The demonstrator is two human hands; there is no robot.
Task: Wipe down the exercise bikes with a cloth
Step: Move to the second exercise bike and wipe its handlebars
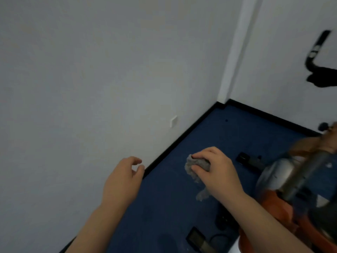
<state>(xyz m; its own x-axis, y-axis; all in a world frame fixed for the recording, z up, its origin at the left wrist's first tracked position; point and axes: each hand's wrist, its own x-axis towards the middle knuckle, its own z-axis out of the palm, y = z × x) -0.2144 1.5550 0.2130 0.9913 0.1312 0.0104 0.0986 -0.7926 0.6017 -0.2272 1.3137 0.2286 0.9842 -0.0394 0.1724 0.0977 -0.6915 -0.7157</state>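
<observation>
Exercise bike (pixel 295 179) fills the floor's (pixel 182 207) right edge, blurred, orange-and-grey frame | your right hand (pixel 217 172) grips the bunched grey cloth (pixel 196 170) above the floor, clear of the bike, likely ready to wipe | left hand (pixel 122 181) empty, fingers loosely curled, near the wall (pixel 91 79).

Dark blue carpeted floor (pixel 182 207) fills the lower centre and right of the frame, edged by a black skirting strip (pixel 182 136) where it meets the white walls. On it: blurred orange and grey exercise bike (pixel 291 179) at lower right, its black base foot (pixel 249 160) at centre right, dark pedal-like parts (pixel 196 236) at bottom centre.
</observation>
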